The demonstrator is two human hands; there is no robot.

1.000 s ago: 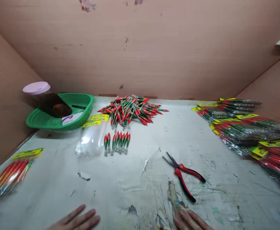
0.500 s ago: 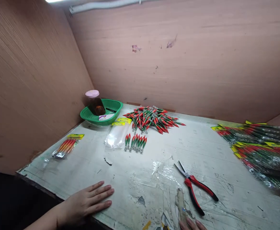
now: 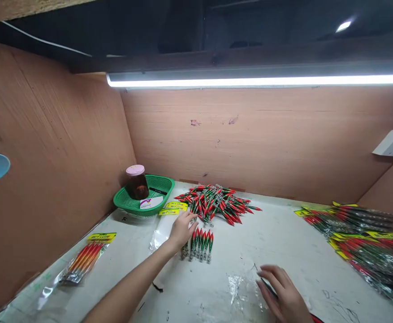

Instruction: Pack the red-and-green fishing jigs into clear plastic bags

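Observation:
My left hand [image 3: 183, 229] reaches over the table, its curved fingers slightly apart at the near left edge of a heap of red and green squid-jig lures [image 3: 218, 204]. Just below it stands a short row of the same lures [image 3: 202, 244], partly covered by the hand. My right hand [image 3: 282, 289] is at the pliers [image 3: 269, 287], fingers on one side and thumb on the other; most of the pliers is hidden. Left of my left hand lie clear plastic bags with yellow labels [image 3: 169, 211].
At the back left a green basket [image 3: 124, 206] holds a jar with a pink lid [image 3: 137, 184] and a card. A packed bag of orange lures [image 3: 85, 260] lies at left. Bagged red-green lures [image 3: 374, 251] are stacked at right. Walls enclose the table under a light tube [image 3: 250, 81].
The camera has tilted up. My left hand has left the table's near edge and reached forward to the lure heap. My right hand has come up from the bottom edge onto the pliers.

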